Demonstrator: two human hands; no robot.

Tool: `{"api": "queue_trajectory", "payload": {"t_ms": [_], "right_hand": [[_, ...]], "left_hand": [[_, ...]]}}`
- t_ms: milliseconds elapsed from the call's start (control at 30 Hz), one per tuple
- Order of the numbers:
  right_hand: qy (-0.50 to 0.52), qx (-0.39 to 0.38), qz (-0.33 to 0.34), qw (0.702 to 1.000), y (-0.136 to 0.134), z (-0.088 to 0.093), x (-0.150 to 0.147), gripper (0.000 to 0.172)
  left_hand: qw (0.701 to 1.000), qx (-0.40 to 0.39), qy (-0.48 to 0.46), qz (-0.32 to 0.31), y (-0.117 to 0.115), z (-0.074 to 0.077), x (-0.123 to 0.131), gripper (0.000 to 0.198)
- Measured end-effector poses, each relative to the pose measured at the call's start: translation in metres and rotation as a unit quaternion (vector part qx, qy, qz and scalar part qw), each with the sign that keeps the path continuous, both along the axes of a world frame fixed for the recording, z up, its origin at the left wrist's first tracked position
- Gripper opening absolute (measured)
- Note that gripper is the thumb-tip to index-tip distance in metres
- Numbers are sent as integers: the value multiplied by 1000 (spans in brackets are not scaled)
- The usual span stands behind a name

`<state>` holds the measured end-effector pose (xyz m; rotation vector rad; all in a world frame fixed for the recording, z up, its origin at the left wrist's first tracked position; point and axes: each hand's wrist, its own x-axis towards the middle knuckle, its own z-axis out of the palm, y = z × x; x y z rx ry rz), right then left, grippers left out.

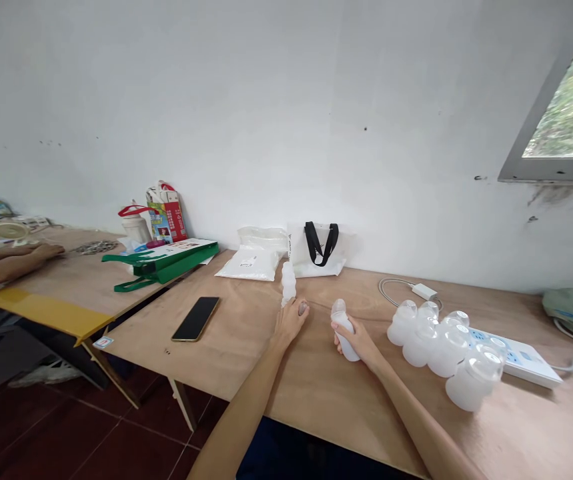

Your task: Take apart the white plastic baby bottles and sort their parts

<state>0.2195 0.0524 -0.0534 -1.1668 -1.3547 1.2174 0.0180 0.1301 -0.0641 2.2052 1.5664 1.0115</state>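
An upright plastic bottle (289, 283) stands just past the left fingers (291, 313), a cluster of bottles (436, 350) blocks the way beyond the right fingers (339, 339), and the plywood tabletop (316, 407) nearer the fingers looks passable.

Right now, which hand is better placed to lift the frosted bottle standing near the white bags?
Left, probably: the left hand sits at the base of the frosted bottle, while the right hand already holds another frosted bottle.
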Motion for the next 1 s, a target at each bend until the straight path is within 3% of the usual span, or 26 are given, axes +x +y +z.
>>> {"api": "queue_trajectory", "payload": {"t_ms": [300, 433, 500, 567, 667, 733, 867, 1000], "right_hand": [[0, -10, -11, 1000, -1, 2, -1, 46], [-16, -2, -14, 1000, -2, 1, -2, 46], [-51, 14, -22, 998, -3, 2, -3, 44], [-129, 52, -32, 990, -5, 4, -4, 39], [-295, 123, -48, 946, -7, 8, -6, 28], [-399, 137, -61, 905, -9, 9, -6, 27], [-554, 128, -81, 818, -12, 6, -8, 25], [-583, 215, -117, 774, -11, 0, -14, 16]], "left_hand": [[1000, -5, -29, 5, 1, 1, -1, 24], [995, 37, -89, 23, -8, 8, 0, 34], [990, 63, -124, -3, -18, 14, 1, 33], [988, 61, -111, -94, -31, 19, 1, 36], [966, 22, -44, -253, -48, 25, 3, 42], [957, 2, -21, -290, -53, 27, 6, 43], [973, -7, 0, -231, -48, 22, 13, 34], [987, 32, -68, -139, -42, 13, 21, 42]]}}
